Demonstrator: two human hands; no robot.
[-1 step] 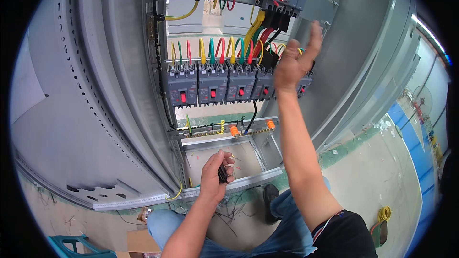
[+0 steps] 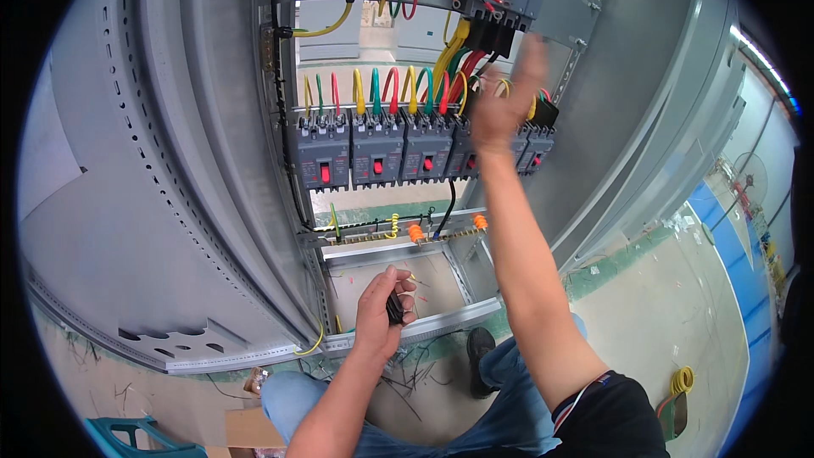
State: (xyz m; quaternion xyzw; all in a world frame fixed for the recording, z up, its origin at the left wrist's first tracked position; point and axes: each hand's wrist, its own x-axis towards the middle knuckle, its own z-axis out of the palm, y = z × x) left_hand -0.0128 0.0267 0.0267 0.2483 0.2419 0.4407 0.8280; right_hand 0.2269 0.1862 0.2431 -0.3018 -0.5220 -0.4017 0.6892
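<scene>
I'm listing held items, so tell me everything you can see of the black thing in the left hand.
The black thing is small, with a faint sheen suggesting plastic or rubber. In the picture it looks taller than wide. The left hand holds it between palm and curled fingers, in front of the lower frame. The fingers hide some of it; its exact kind cannot be told.

The breakers (image 2: 426,150) look matt plastic, the cabinet (image 2: 632,76) smooth metal, the jeans (image 2: 292,399) cloth.

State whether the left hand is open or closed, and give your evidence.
Closed: the left hand has its fingers curled about a small black object, which shows between fingers and palm.
</scene>
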